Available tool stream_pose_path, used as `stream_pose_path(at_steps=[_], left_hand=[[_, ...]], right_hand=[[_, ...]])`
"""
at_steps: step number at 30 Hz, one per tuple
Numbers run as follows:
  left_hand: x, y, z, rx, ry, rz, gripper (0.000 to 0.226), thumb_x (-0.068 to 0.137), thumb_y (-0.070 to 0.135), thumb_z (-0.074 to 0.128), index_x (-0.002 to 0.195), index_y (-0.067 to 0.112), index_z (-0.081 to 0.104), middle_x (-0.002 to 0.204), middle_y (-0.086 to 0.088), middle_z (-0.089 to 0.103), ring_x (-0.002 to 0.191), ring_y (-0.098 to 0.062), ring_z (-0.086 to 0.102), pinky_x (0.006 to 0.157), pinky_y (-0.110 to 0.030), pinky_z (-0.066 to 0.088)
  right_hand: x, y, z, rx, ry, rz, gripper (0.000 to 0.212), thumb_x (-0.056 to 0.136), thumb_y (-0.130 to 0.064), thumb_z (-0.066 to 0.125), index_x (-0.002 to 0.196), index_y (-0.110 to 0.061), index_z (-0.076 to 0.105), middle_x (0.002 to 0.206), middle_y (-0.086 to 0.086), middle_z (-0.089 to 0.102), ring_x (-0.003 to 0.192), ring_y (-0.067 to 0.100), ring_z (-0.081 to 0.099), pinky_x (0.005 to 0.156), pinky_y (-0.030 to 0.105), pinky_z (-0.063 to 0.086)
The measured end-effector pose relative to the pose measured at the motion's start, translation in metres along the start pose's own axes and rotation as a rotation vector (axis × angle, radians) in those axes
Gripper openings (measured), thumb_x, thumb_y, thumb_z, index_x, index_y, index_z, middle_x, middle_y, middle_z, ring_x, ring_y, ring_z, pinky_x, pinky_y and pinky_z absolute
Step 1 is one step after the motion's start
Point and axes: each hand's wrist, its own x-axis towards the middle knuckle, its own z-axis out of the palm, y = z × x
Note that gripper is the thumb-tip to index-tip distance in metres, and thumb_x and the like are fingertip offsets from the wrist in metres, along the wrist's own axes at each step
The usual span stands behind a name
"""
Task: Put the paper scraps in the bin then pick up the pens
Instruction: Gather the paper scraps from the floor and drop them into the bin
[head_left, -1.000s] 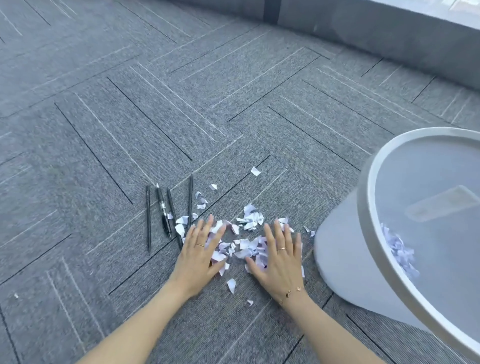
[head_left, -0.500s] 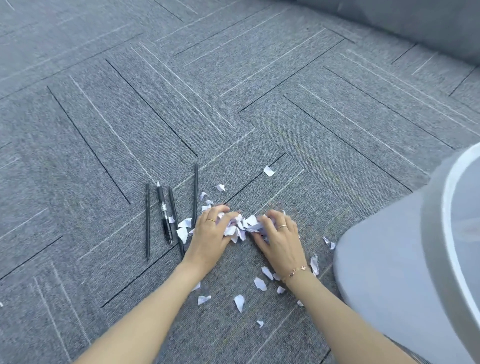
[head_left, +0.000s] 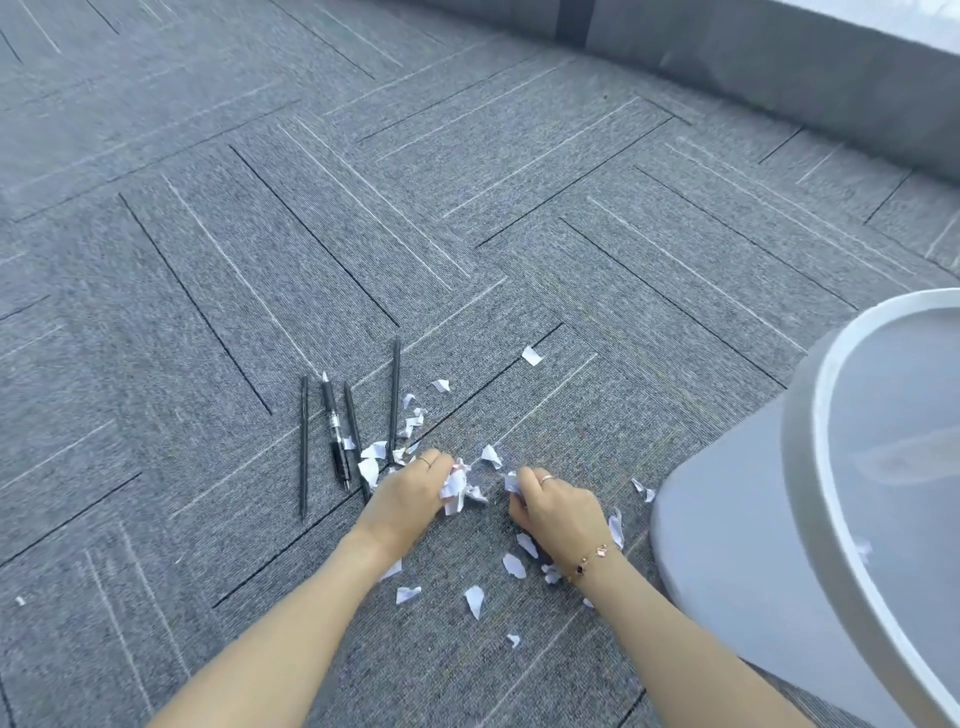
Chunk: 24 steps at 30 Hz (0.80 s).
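White paper scraps (head_left: 514, 565) lie scattered on the grey carpet around my wrists and further out. My left hand (head_left: 410, 493) is closed on a bunch of scraps that stick out at its fingertips. My right hand (head_left: 553, 512), a short gap to the right, is closed on a few more scraps. Several black pens (head_left: 332, 431) lie side by side just left of my left hand, with scraps touching the right-hand ones. The white bin (head_left: 810, 431) stands at the right edge, its wide rim tilted toward me.
Grey carpet tiles (head_left: 311, 208) stretch in every direction. A low grey wall base (head_left: 779, 57) runs along the top right. A tiny lone scrap (head_left: 20, 601) lies far left.
My hands went from flat and spread on the pile to curled around gathered scraps, then drew slightly apart. Some scraps were left behind near my wrists. The view shifted.
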Motion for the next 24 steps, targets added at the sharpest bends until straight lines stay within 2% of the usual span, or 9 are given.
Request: stream_pose_path(at_steps=[2,3,5,7,9,13,17,20,24], left_hand=[[-0.005,0.001,-0.009,0.019,-0.046,-0.018,0.025,0.067,-0.009,0.071,0.077,0.006,0.054,0.063,0.001,0.055,0.043,-0.008,0.046,0.029,-0.010,0.031],[-0.008,0.002,-0.013,0.024,-0.049,-0.040,0.020,0.074,-0.007,0.065,0.077,0.007,0.052,0.061,0.004,0.048,0.045,-0.009,0.042,0.031,-0.012,0.027],[-0.016,0.001,-0.021,0.034,-0.077,-0.102,0.015,0.085,-0.001,0.050,0.077,0.011,0.045,0.062,0.006,0.041,0.053,-0.015,0.045,0.041,-0.018,0.037],[-0.023,0.001,-0.030,-0.005,-0.099,-0.160,0.016,0.084,0.000,0.046,0.073,0.011,0.042,0.066,0.001,0.045,0.056,-0.017,0.046,0.051,-0.026,0.044],[-0.030,0.002,-0.044,-0.063,-0.095,-0.228,0.016,0.087,0.006,0.048,0.071,0.008,0.048,0.067,0.000,0.049,0.053,-0.011,0.042,0.049,-0.021,0.040],[-0.038,0.022,-0.077,-0.163,-0.038,-0.255,0.028,0.092,0.019,0.048,0.068,0.008,0.057,0.054,0.003,0.049,0.037,-0.002,0.036,0.032,-0.012,0.031],[-0.033,0.041,-0.121,-0.228,-0.057,-0.257,0.029,0.093,0.014,0.046,0.072,-0.001,0.060,0.059,-0.004,0.059,0.030,0.001,0.038,0.031,-0.011,0.028],[-0.025,0.058,-0.166,-0.216,-0.054,-0.222,0.031,0.092,0.015,0.046,0.077,-0.007,0.062,0.061,-0.006,0.055,0.037,-0.009,0.035,0.035,-0.013,0.025],[-0.016,0.087,-0.234,-0.158,-0.042,-0.198,0.036,0.092,0.014,0.044,0.056,0.009,0.042,0.052,0.000,0.039,0.038,-0.010,0.027,0.033,-0.012,0.022]], right_hand=[[-0.002,-0.007,-0.008,0.017,-0.097,0.055,0.038,0.067,-0.017,0.072,0.059,-0.016,0.034,0.042,-0.009,0.024,0.024,0.010,0.020,0.032,0.011,-0.002],[-0.004,-0.011,-0.012,0.020,-0.133,0.099,0.037,0.070,-0.016,0.067,0.060,-0.017,0.031,0.045,-0.010,0.017,0.027,0.010,0.014,0.034,0.013,-0.004],[-0.008,-0.020,-0.011,0.039,-0.200,0.164,0.024,0.088,-0.017,0.048,0.071,-0.015,0.032,0.049,-0.010,0.021,0.034,0.013,0.025,0.033,0.020,0.010],[-0.011,-0.029,-0.013,0.124,-0.290,0.197,0.020,0.097,-0.022,0.032,0.079,-0.013,0.035,0.055,-0.008,0.033,0.045,0.016,0.039,0.038,0.022,0.025],[-0.011,-0.041,-0.028,0.190,-0.333,0.183,0.023,0.099,-0.025,0.028,0.082,-0.012,0.037,0.059,-0.007,0.037,0.047,0.011,0.038,0.041,0.021,0.031],[-0.007,-0.054,-0.062,0.247,-0.381,0.251,0.028,0.098,-0.023,0.028,0.078,-0.010,0.042,0.060,-0.005,0.038,0.054,0.015,0.046,0.055,0.029,0.048],[0.000,-0.055,-0.110,0.256,-0.371,0.267,0.038,0.100,-0.021,0.030,0.071,-0.005,0.048,0.065,0.002,0.049,0.052,0.014,0.048,0.052,0.022,0.049],[0.003,-0.048,-0.155,0.258,-0.327,0.297,0.036,0.100,-0.016,0.031,0.073,-0.003,0.051,0.064,0.001,0.045,0.050,0.012,0.045,0.049,0.020,0.048],[0.005,-0.045,-0.222,0.377,-0.240,0.286,0.043,0.100,-0.024,0.028,0.061,-0.013,0.042,0.058,-0.002,0.041,0.044,0.009,0.036,0.042,0.018,0.035]])
